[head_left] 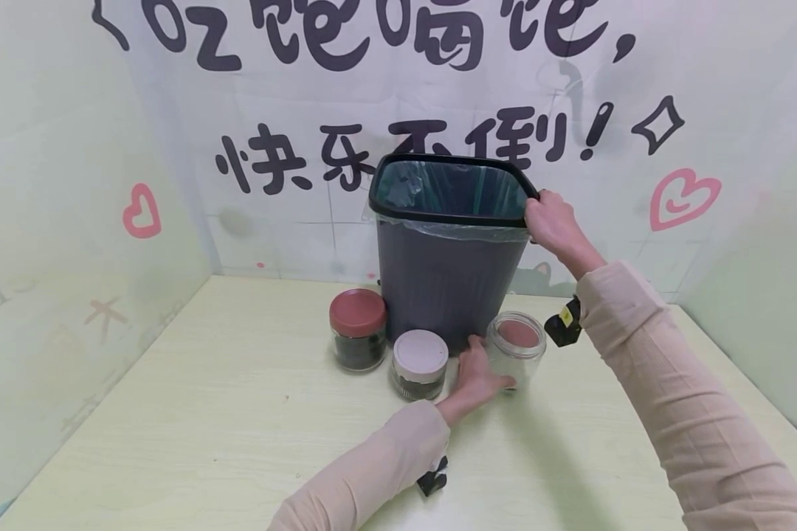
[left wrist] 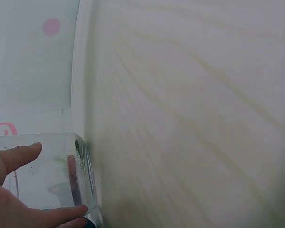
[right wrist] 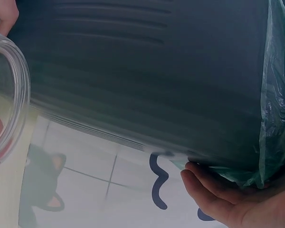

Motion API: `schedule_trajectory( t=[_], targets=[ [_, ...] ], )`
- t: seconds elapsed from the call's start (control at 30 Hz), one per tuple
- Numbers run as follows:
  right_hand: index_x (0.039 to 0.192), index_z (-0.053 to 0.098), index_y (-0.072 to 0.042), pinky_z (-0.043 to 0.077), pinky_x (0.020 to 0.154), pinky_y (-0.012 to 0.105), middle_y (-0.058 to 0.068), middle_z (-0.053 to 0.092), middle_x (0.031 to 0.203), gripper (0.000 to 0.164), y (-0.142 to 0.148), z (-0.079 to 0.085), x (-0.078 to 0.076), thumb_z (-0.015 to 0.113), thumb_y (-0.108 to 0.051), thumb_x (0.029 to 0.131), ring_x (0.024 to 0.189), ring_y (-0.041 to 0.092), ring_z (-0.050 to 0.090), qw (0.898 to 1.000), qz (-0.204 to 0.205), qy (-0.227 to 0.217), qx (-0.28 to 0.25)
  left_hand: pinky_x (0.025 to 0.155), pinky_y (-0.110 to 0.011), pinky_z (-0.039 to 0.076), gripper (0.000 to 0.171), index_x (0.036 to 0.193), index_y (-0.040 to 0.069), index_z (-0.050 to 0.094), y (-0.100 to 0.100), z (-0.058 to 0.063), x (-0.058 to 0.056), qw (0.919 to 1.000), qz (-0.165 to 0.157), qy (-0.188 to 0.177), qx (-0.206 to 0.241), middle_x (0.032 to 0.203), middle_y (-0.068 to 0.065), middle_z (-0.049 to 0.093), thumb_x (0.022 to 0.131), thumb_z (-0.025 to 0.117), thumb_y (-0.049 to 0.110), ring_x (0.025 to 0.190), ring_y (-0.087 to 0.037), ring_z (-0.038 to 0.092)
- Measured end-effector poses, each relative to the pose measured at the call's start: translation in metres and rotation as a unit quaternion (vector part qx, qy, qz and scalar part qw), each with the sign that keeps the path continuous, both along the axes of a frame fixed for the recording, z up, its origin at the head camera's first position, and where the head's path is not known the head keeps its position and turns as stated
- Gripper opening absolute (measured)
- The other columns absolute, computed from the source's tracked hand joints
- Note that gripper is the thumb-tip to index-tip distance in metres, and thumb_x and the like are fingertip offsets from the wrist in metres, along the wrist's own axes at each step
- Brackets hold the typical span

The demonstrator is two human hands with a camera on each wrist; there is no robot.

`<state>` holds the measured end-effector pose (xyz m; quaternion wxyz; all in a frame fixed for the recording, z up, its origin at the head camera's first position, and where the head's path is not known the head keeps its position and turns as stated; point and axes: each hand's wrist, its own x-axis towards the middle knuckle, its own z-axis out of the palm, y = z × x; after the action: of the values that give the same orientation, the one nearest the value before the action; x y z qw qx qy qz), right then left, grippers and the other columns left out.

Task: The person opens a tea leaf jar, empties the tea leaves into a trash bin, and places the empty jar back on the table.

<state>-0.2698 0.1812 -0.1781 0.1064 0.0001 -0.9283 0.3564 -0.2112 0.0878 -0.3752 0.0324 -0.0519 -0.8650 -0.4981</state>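
A dark grey trash bin point(head_left: 448, 276) with a black rim and a clear greenish liner stands at the back. My right hand point(head_left: 558, 221) grips the right side of its rim, fingers under the liner's edge in the right wrist view. Low in front of the bin, my left hand point(head_left: 478, 380) is at the left side of a lidless glass jar point(head_left: 516, 354). Its thumb and fingers are spread and fairly straight, overlapping the jar wall in the left wrist view. A reddish round patch shows through the jar's mouth.
Left of my left hand stands a short jar point(head_left: 420, 365) with a pale lid and dark contents. Beyond it is a jar point(head_left: 358, 330) with a red lid, close by the bin. The pale wooden table point(head_left: 239, 413) meets printed cloth walls point(head_left: 292, 243) behind and at both sides.
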Motion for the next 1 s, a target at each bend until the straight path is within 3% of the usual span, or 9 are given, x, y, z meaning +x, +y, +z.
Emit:
schedule_trajectory(
  t=[0.17,0.33,0.53,0.67,0.87,1.0],
  targets=[
    [0.116,0.044,0.011,0.047,0.075,0.035,0.023,0.046,0.103,0.046,0.002,-0.001,0.002,0.020,-0.025,0.099,0.093,0.035,0.050,1.000,0.003,0.002,-0.007,0.092,-0.037,0.048,0.069,0.115,-0.003,0.043,-0.002,0.007,0.001,0.9996,-0.009,-0.013,-0.024,0.107,-0.025,0.058,0.060,0.084,0.007,0.107,-0.036,0.056],
    [0.133,0.038,0.008,0.040,0.097,0.045,0.026,0.043,0.120,0.069,0.005,-0.005,0.009,0.016,-0.048,0.099,0.113,0.037,0.044,0.999,0.013,-0.016,-0.038,0.093,-0.038,0.047,0.071,0.125,-0.002,0.041,-0.009,0.020,0.005,0.9985,-0.031,-0.008,-0.046,0.115,-0.023,0.055,0.066,0.080,0.010,0.112,-0.034,0.054],
    [0.139,0.034,0.007,0.045,0.098,0.042,0.027,0.039,0.137,0.076,0.014,-0.013,0.019,0.012,-0.053,0.098,0.120,0.038,0.047,0.995,0.031,-0.005,-0.089,0.095,-0.038,0.046,0.066,0.128,-0.001,0.043,-0.029,0.041,0.009,0.9893,-0.092,0.089,-0.070,0.120,-0.019,0.053,0.074,0.076,0.015,0.114,-0.033,0.052],
    [0.139,0.034,0.007,0.043,0.099,0.043,0.028,0.041,0.137,0.072,0.018,-0.023,0.030,0.013,-0.049,0.099,0.122,0.039,0.048,0.992,0.055,0.018,-0.116,0.101,-0.040,0.042,0.061,0.130,-0.001,0.044,-0.052,0.053,0.008,0.9805,-0.128,0.142,-0.045,0.127,-0.018,0.053,0.079,0.073,0.014,0.121,-0.032,0.049],
    [0.138,0.031,0.009,0.040,0.103,0.046,0.030,0.046,0.134,0.067,0.018,-0.049,0.054,0.016,-0.045,0.101,0.124,0.039,0.047,0.985,0.088,0.018,-0.151,0.101,-0.045,0.041,0.055,0.126,-0.004,0.047,-0.096,0.065,0.010,0.9702,-0.111,0.214,-0.021,0.127,-0.019,0.055,0.080,0.072,0.012,0.120,-0.033,0.050],
    [0.136,0.034,0.011,0.041,0.101,0.046,0.032,0.047,0.131,0.063,0.016,-0.073,0.069,0.017,-0.039,0.103,0.121,0.041,0.049,0.980,0.120,0.025,-0.158,0.096,-0.045,0.045,0.052,0.123,-0.005,0.050,-0.126,0.062,0.013,0.9701,-0.089,0.225,-0.010,0.124,-0.019,0.057,0.078,0.073,0.009,0.118,-0.032,0.052]
  ],
)
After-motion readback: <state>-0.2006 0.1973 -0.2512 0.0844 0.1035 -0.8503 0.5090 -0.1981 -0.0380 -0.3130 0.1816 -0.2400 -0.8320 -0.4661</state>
